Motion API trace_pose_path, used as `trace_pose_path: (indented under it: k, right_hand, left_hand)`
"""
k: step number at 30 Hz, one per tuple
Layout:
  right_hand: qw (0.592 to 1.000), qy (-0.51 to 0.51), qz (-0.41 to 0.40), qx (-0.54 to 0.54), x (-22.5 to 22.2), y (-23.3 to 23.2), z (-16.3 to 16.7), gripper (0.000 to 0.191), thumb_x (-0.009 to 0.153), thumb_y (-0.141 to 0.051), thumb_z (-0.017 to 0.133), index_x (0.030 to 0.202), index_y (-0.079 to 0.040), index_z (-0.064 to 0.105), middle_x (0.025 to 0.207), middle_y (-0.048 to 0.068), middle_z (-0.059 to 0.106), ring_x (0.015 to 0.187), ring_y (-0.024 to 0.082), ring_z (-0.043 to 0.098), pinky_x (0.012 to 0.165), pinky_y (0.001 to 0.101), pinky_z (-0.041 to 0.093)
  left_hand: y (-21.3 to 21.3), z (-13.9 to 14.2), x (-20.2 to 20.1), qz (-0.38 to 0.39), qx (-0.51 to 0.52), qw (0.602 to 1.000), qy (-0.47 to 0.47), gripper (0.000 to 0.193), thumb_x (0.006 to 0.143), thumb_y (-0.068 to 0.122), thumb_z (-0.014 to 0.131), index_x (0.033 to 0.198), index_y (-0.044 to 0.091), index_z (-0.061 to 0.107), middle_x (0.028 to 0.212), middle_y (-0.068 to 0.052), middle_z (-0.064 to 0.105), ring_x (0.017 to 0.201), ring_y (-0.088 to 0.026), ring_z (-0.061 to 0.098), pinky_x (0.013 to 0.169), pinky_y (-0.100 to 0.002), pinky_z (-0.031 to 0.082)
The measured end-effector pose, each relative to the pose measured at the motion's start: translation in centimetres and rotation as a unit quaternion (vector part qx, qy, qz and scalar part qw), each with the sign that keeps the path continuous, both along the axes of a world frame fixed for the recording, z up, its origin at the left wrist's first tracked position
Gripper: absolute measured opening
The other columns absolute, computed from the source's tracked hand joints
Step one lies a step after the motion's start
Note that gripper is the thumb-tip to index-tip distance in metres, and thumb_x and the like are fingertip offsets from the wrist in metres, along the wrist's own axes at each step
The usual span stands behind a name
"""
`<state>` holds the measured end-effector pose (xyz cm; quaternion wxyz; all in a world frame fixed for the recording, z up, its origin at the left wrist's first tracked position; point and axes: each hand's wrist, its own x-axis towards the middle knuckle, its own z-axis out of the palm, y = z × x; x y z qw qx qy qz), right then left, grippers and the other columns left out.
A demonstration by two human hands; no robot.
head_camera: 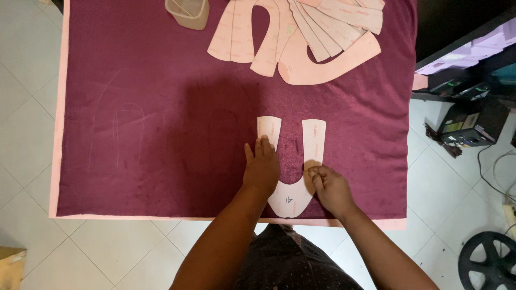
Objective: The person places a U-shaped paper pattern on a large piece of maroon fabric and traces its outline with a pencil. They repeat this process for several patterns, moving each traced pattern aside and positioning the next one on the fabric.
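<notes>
The left hand (262, 167) lies flat, fingers (264, 146) straight and close together, pressing down the left arm of a U-shaped card pattern (313, 137). The right hand (331, 188) has its fingers (314, 173) pinched narrow at the pattern's inner right curve; what they pinch, if anything, is too small to tell. The pattern is pale pink, stiff and smooth, open end toward the far edge, rounded base near the desk's near edge, a little right of the middle.

It lies on maroon cloth (134, 64), soft and velvety, which covers the desk; faint chalk outlines (121, 134) of similar U shapes show toward the left edge. A pale pink border (58, 107) runs along the left and near edges.

At the far edge sits a small translucent container (187, 12), contents unclear. Beside it, toward the far right corner, a fanned pile of more pink patterns (306, 37) overlaps, curved and strip-shaped.
</notes>
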<state>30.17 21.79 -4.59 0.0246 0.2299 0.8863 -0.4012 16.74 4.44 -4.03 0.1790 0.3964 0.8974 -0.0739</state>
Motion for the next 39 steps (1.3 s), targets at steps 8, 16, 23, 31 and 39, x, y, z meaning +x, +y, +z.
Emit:
trace_pose_path:
  k: [8,16,23,31,39]
  right_hand:
    - [0.999,0.01,0.011,0.037,1.0,-0.7,-0.6,0.025,0.098,-0.018,0.061,0.11,0.0,0.073,0.113,0.018,0.075,0.095,0.032,0.075,0.085,0.0382,0.06]
    - [0.986,-0.037,0.158,0.047,0.7,-6.6,0.3,0.021,0.094,-0.017,0.061,0.102,-0.002,0.073,0.104,0.016,0.076,0.091,0.031,0.073,0.083,0.0405,0.059]
    - [0.995,0.007,0.019,-0.102,-3.4,-5.7,0.7,0.029,0.1,-0.022,0.059,0.117,-0.003,0.072,0.108,0.015,0.078,0.094,0.024,0.078,0.084,0.0348,0.061]
    - [0.991,-0.092,0.046,-0.083,-2.3,-6.0,1.5,0.03,0.1,-0.023,0.056,0.12,-0.007,0.072,0.109,0.015,0.076,0.09,0.027,0.076,0.08,0.0364,0.06]
    - [0.972,-0.224,0.038,0.056,-1.7,-1.2,1.8,0.028,0.104,-0.028,0.057,0.116,-0.007,0.071,0.104,0.016,0.076,0.085,0.028,0.077,0.082,0.0373,0.061]
  left_hand:
    - [-0.6,-0.8,0.1,0.021,0.039,0.999,0.002,0.057,0.097,0.014,0.054,0.15,-0.003,0.039,0.162,-0.029,0.023,0.151,-0.038,0.025,0.117,-0.068,0.021]
    - [-1.4,-0.7,-0.5,0.046,0.043,0.997,-0.04,0.069,0.091,0.013,0.061,0.154,0.007,0.034,0.166,-0.017,0.017,0.152,-0.028,0.022,0.117,-0.068,0.017]
    - [-1.8,1.0,-0.7,0.064,0.045,0.993,-0.089,0.087,0.082,0.022,0.077,0.155,0.008,0.034,0.166,-0.013,0.021,0.154,-0.026,0.022,0.12,-0.068,0.016]
    - [-1.7,-0.4,-0.4,0.054,0.088,0.995,-0.014,0.066,0.09,0.013,0.066,0.151,0.005,0.04,0.163,-0.017,0.027,0.149,-0.029,0.029,0.117,-0.069,0.018]
    - [-0.2,0.5,0.0,0.036,0.085,0.995,-0.021,0.024,0.098,0.011,0.057,0.118,-0.002,0.065,0.16,-0.024,0.033,0.151,-0.037,0.032,0.123,-0.063,0.017]
